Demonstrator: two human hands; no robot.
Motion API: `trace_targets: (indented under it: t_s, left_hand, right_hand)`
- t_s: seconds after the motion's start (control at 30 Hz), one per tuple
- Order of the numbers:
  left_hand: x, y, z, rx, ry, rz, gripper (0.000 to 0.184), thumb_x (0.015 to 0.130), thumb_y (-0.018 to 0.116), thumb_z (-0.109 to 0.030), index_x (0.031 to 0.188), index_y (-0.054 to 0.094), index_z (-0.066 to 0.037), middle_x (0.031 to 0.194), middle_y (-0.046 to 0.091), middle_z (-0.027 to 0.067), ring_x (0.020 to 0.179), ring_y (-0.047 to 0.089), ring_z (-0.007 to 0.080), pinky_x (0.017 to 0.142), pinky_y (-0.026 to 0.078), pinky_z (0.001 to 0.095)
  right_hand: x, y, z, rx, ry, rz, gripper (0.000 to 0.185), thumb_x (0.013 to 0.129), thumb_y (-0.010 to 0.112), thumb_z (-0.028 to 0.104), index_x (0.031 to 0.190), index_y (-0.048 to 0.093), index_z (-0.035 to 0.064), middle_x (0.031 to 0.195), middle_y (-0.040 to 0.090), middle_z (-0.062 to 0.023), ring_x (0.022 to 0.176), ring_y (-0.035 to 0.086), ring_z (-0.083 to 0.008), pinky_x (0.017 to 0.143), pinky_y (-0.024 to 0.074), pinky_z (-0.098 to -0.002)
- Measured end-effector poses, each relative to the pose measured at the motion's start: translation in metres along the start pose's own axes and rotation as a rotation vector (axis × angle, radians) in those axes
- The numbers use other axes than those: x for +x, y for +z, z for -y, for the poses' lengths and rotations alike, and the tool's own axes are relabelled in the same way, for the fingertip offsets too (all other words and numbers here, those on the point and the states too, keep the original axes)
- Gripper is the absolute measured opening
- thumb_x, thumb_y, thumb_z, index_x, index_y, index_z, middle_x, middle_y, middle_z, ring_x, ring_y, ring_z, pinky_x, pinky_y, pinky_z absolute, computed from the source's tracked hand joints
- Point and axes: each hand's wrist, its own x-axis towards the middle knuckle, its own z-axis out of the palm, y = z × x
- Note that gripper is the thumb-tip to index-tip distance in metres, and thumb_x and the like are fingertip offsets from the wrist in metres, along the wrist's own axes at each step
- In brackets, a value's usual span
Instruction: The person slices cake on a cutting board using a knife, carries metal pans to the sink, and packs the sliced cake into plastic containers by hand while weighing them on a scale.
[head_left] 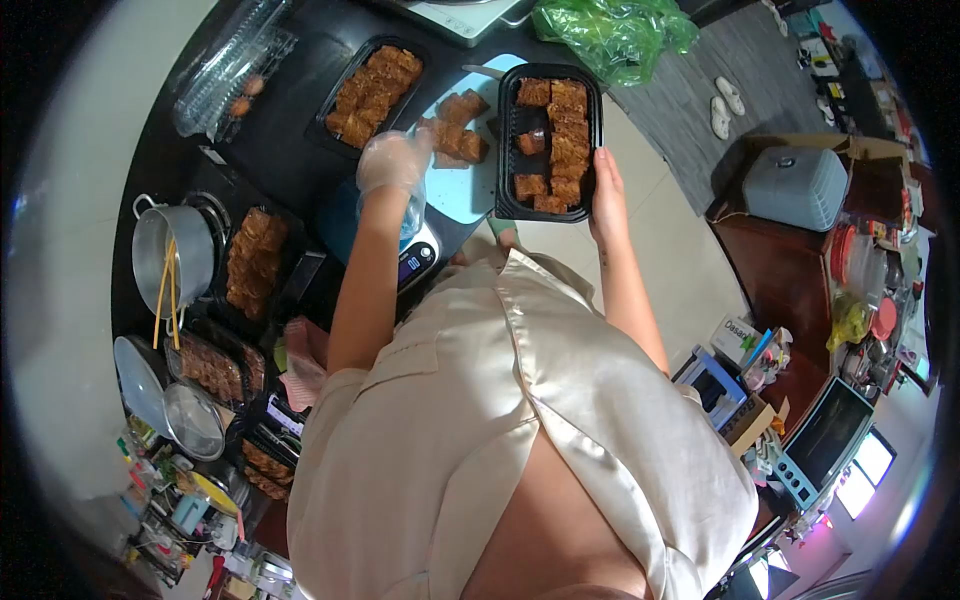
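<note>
My left hand (393, 165), in a clear plastic glove, is over the left edge of a light blue cutting board (470, 195). Its fingertips are beside brown food pieces (460, 143) on the board; glove and blur hide whether they grip one. My right hand (609, 198) grips the right side of a black tray (509, 150), which holds a full column of brown pieces and a few separate ones at its left. A second black tray (330, 137) filled with similar pieces lies left of the board. The blade of a knife (482, 71) shows at the board's top.
A digital scale (416, 262) is below my left hand. Further left are a metal pot (176, 262) with chopsticks, another filled tray (256, 262), and clear plastic containers (215, 90). A green plastic bag (615, 35) lies at the top. A gray case (795, 188) stands on the right.
</note>
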Motion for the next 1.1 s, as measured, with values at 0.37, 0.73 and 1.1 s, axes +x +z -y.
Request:
trace_targets:
  t_s: [0.37, 0.73, 1.1]
  left_hand:
    - [-0.044, 0.027, -0.061, -0.291, 0.940, -0.240, 0.026, 0.076, 0.066, -0.025, 0.097, 0.062, -0.010, 0.094, 0.062, 0.0123, 0.090, 0.059, 0.0316, 0.081, 0.048, 0.0391]
    - [-0.018, 0.009, -0.011, -0.436, 0.627, -0.242, 0.032, 0.075, 0.071, -0.021, 0.102, 0.056, -0.010, 0.080, 0.063, 0.0108, 0.073, 0.063, 0.0237, 0.067, 0.049, 0.0353]
    - [0.024, 0.040, -0.016, -0.179, 0.662, -0.487, 0.016, 0.080, 0.061, -0.026, 0.089, 0.064, -0.012, 0.089, 0.061, 0.0158, 0.087, 0.058, 0.0330, 0.079, 0.047, 0.0415]
  right_hand:
    - [-0.013, 0.017, 0.021, -0.062, 0.020, 0.039, 0.055, 0.095, 0.046, 0.035, 0.133, 0.037, -0.0045, 0.128, 0.049, -0.0123, 0.116, 0.047, -0.0179, 0.098, 0.0354, -0.0288]
    - [-0.013, 0.009, 0.013, -0.037, 0.021, -0.019, 0.054, 0.095, 0.045, 0.036, 0.132, 0.040, -0.0031, 0.127, 0.050, -0.0118, 0.115, 0.048, -0.0182, 0.097, 0.0364, -0.0289]
    - [-0.008, -0.049, 0.020, 0.135, 0.015, -0.156, 0.045, 0.096, 0.043, 0.033, 0.127, 0.044, -0.0008, 0.123, 0.054, -0.0111, 0.111, 0.053, -0.0210, 0.094, 0.0419, -0.0325]
